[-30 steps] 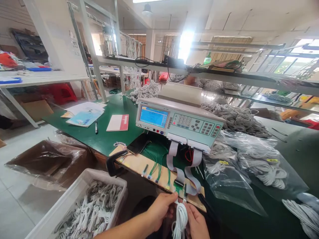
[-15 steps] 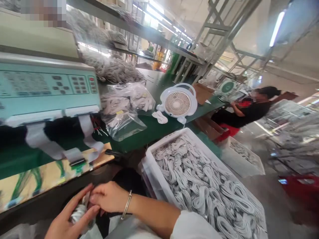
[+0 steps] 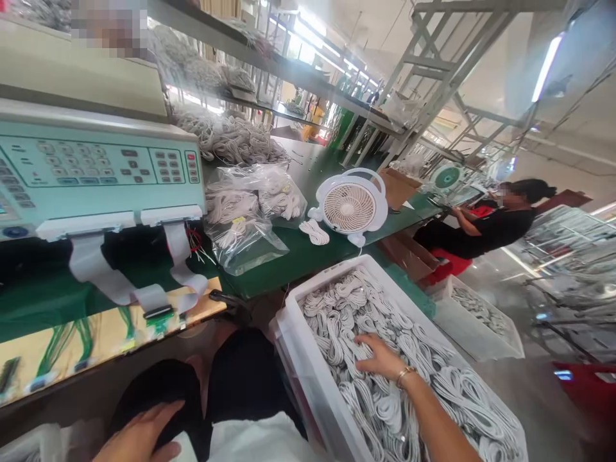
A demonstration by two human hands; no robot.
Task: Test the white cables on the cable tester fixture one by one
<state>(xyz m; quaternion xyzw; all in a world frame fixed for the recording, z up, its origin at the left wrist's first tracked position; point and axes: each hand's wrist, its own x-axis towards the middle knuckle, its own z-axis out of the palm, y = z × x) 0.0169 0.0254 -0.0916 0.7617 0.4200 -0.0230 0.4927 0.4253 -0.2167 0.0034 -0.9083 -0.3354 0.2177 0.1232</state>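
My right hand (image 3: 378, 357) is over the white bin (image 3: 289, 314), its fingers apart and touching or just above the bundles of white cord (image 3: 353, 398) that fill it. A metal bangle circles that wrist. Low in the view, my left hand (image 3: 144, 433) is by my dark-clad lap, with fingers stretched and thumb apart. Something white shows beside its thumb; I cannot tell whether it is clothing or another thing. The picture's bottom edge cuts off part of this hand.
A teal control machine (image 3: 96, 163) with ribbon cables stands left, above a wooden board (image 3: 197, 305) with green wires. A white fan (image 3: 350, 204), a cord coil (image 3: 314, 232) and bagged cords (image 3: 250, 221) sit on the green table. A person (image 3: 500, 221) sits far right beyond another bin (image 3: 474, 333).
My right hand has left my left hand and moved right into the bin. The wrapped bundle between my hands is no longer visible, and my left hand has lowered slightly.
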